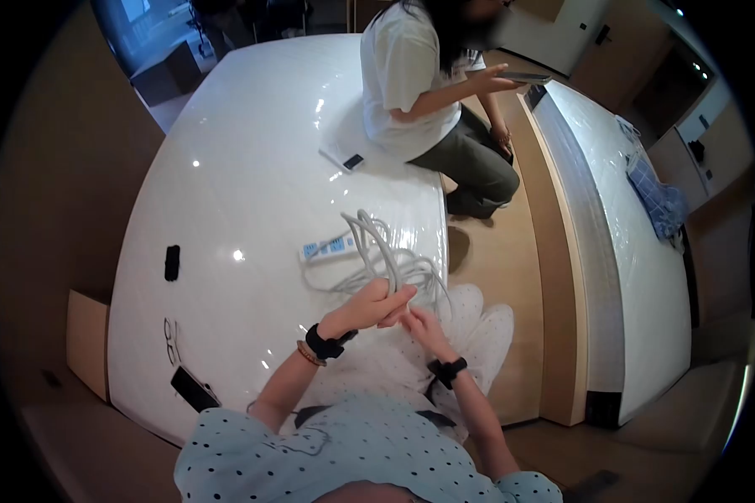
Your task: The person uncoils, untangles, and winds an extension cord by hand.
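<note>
Evidently to keep its loops together, the left hand (367,307) wraps its grip around pale cable (384,250); whether the right hand (428,331), just beside it, grasps any cannot be told. Ahead, the plastic-covered mattress (252,184) seemingly bears the weight of a power strip (327,248); beyond, a seated person (403,92) holds a device (524,77).

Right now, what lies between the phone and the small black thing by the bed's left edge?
Eyeglasses lie between the phone and the black thing, as the head view shows.
</note>
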Demonstrator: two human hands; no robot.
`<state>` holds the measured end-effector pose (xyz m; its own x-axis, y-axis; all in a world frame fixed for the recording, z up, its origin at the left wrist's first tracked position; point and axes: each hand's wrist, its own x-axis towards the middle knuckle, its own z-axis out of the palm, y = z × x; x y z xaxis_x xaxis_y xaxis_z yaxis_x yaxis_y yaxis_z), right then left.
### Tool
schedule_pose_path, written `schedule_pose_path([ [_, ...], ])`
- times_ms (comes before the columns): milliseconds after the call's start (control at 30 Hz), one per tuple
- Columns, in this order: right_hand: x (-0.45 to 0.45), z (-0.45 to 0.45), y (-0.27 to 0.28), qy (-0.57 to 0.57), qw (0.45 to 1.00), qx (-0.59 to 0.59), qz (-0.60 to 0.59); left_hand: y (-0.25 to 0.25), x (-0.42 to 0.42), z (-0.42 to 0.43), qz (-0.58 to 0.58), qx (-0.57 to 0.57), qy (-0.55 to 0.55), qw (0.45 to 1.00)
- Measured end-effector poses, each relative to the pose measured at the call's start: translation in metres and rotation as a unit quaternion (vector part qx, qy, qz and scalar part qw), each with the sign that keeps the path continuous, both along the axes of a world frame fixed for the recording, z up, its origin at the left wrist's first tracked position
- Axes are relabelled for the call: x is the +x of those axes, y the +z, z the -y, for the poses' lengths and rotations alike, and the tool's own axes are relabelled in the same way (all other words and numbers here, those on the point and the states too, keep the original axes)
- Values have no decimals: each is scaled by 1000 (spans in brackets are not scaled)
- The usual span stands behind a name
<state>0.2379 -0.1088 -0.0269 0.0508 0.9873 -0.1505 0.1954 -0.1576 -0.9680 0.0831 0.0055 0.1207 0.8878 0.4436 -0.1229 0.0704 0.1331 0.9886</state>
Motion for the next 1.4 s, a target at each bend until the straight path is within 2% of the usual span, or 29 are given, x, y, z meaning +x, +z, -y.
schedule_pose_path([
  [67, -6, -10, 27, -75, 996, 39, -38, -16, 4, 2, -37, 183, 7, 982],
  [100, -7, -12, 40, -65, 996, 63, -8, -22, 3, 2, -57, 274, 10, 960],
  [167, -9, -14, 59, -44, 991, 114, 50, -24, 0, 0, -103, 248, 5, 963],
  [233, -8, -13, 61, 14, 987, 89, 136, -30, -1, -2, -127, 196, 20, 972],
  [267, -8, -13, 62, 43, 980, 77, 179, -33, 0, -2, -117, 202, 30, 972],
  [333, -15, -12, 62, 75, 966, 126, 211, -37, 2, 0, -98, 210, 49, 971],
  [467, -22, -13, 70, 98, 947, 162, 259, -34, 12, 3, -44, 132, 79, 987],
  [567, -20, -14, 98, 93, 979, 122, 131, -29, 11, 0, -33, 74, 109, 991],
  [667, -9, -10, 104, 174, 962, 112, 180, -24, 8, -14, -31, 41, 156, 986],
  [767, -6, -7, 112, 208, 956, 113, 175, -26, 6, -23, -7, 24, 178, 984],
  [933, -7, -9, 116, 122, 975, 133, 132, -36, 6, -24, -45, 10, 144, 988],
  [1033, -5, -11, 116, 87, 980, 135, 116, -40, 3, -27, -110, 43, 77, 990],
  [1133, 3, -19, 111, 80, 985, 111, 106, -54, 3, -19, -58, 55, 82, 993],
  [1167, 6, -23, 107, 81, 986, 106, 100, -50, 2, -20, -92, 57, 53, 993],
  [1200, 5, -28, 108, 70, 986, 124, 86, -47, -1, -21, -124, 98, 29, 987],
  [1233, 4, -32, 113, 57, 985, 144, 70, -53, -1, -26, -141, 227, -15, 964],
  [1267, 4, -34, 114, 41, 989, 134, 44, -36, -1, -25, -226, 328, -66, 915],
  [1300, 3, -38, 116, 23, 992, 122, 19, -68, -1, -25, -102, 269, 4, 958],
  [1333, 0, -42, 124, 17, 994, 104, -6, -41, -3, -16, -98, 8, -32, 995],
  [1400, 1, -46, 119, 18, 994, 103, -11, -20, -2, -17, -181, 0, -81, 980],
])
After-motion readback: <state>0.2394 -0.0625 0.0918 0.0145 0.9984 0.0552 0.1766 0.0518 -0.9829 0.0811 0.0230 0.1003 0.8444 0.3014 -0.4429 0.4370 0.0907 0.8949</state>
